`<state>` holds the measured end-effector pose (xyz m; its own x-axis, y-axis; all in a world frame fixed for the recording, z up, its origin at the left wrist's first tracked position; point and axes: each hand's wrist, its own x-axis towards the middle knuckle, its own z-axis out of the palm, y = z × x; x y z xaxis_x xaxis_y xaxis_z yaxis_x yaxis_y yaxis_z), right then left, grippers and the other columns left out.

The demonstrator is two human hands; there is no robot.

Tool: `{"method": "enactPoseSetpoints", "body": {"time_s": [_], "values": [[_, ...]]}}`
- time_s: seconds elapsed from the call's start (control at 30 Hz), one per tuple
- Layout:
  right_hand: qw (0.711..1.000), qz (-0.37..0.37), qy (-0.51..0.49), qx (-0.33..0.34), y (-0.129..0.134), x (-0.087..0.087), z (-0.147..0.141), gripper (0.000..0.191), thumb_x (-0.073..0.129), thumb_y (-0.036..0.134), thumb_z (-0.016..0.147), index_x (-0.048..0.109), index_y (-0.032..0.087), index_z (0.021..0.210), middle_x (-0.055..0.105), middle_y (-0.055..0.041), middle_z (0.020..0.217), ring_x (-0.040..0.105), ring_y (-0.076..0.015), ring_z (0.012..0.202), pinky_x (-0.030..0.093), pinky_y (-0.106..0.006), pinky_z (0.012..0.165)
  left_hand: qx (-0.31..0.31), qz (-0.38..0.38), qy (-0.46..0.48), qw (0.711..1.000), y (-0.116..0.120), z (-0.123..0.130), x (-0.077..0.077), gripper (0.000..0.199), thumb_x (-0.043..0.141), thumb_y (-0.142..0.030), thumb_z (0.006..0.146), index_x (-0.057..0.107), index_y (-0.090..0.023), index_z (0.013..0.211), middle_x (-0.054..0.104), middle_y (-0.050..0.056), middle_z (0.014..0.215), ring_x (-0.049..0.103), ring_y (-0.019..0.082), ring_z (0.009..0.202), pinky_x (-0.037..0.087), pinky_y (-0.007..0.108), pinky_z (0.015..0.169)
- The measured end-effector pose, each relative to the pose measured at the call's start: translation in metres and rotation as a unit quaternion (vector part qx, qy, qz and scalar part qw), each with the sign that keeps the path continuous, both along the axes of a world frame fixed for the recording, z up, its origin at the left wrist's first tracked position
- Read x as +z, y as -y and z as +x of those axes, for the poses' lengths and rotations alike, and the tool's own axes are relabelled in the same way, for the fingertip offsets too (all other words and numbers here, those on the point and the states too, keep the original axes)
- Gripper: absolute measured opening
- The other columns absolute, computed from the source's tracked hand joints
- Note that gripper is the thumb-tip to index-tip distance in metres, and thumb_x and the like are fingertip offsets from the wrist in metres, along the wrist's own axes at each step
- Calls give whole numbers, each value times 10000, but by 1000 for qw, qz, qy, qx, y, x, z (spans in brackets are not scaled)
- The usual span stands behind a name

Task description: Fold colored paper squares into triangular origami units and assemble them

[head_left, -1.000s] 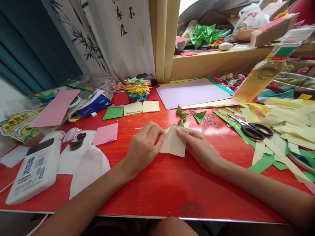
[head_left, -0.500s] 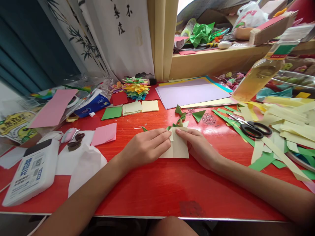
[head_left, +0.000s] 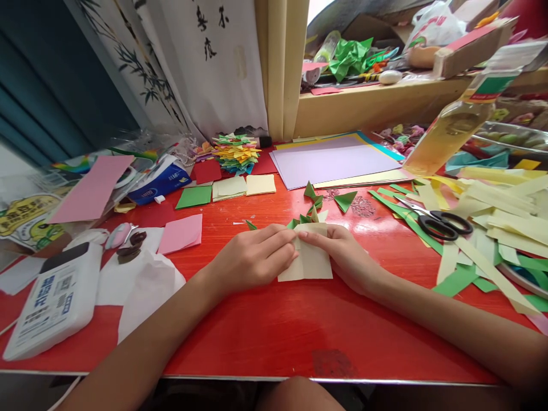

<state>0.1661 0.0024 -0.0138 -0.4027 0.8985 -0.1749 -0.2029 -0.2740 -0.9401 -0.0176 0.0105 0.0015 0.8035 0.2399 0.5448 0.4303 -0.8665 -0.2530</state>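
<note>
A cream paper square (head_left: pixel 311 264) with a crease down its middle is held between my hands at the centre of the red table. My left hand (head_left: pixel 259 256) has its fingers together over the paper's upper left part. On the right, my right hand (head_left: pixel 345 251) pinches the upper right part, thumb on top. Just behind the paper lie small folded green pieces (head_left: pixel 314 200), and one green triangle (head_left: pixel 345 201) sits a little to the right. Part of the paper is hidden under my left fingers.
Black-handled scissors (head_left: pixel 440 224) lie by cream and green strips (head_left: pixel 509 222) at the right. A bottle (head_left: pixel 449 134) leans behind them. Paper stacks (head_left: pixel 261 184) and large sheets (head_left: pixel 334 162) are at the back, a white box (head_left: pixel 57 308) at the left.
The cream paper has shifted slightly toward me and more of its lower part shows. My right thumb has moved a little left across its top; my left hand is nearly unchanged.
</note>
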Motion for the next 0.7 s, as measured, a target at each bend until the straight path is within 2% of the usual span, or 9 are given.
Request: {"method": "enactPoseSetpoints", "body": {"time_s": [0.1, 0.27, 0.57, 0.63, 0.7], "values": [[1000, 3, 0, -5, 0, 0, -1, 211, 604, 384, 733, 610, 174, 753, 605, -8, 689, 536, -117, 589, 389, -235, 544, 6, -8, 8, 1000, 2, 1, 1, 67, 488, -150, 796, 550, -135, 818, 635, 81, 946, 590, 176, 843, 501, 283, 692], [1000, 15, 3, -17, 0, 0, -2, 202, 589, 371, 746, 580, 172, 714, 580, -2, 678, 516, -109, 585, 374, -224, 537, 16, -21, 15, 1000, 2, 3, 1, 103, 488, -148, 793, 558, -125, 865, 625, 82, 959, 566, 179, 880, 491, 296, 753], [1000, 21, 5, -8, -1, 1, -1, 216, 582, 386, 742, 566, 174, 700, 565, 6, 657, 503, -110, 571, 368, -232, 534, 26, -4, -21, 999, 1, 3, 3, 152, 436, -149, 817, 554, -143, 912, 624, 73, 978, 559, 191, 903, 477, 321, 759], [1000, 7, 9, -2, -1, 1, -1, 209, 598, 380, 727, 574, 173, 708, 576, 3, 662, 516, -114, 577, 376, -233, 535, 25, -9, -27, 999, 0, 3, 7, 143, 438, -150, 816, 560, -144, 891, 627, 71, 962, 560, 193, 898, 476, 325, 755], [1000, -5, 16, -3, -2, 1, 0, 203, 615, 372, 713, 584, 172, 723, 588, -5, 677, 529, -121, 588, 387, -236, 537, 22, -21, -39, 999, 3, 3, 18, 138, 443, -142, 814, 569, -147, 868, 633, 69, 935, 560, 198, 896, 473, 341, 768]]}}
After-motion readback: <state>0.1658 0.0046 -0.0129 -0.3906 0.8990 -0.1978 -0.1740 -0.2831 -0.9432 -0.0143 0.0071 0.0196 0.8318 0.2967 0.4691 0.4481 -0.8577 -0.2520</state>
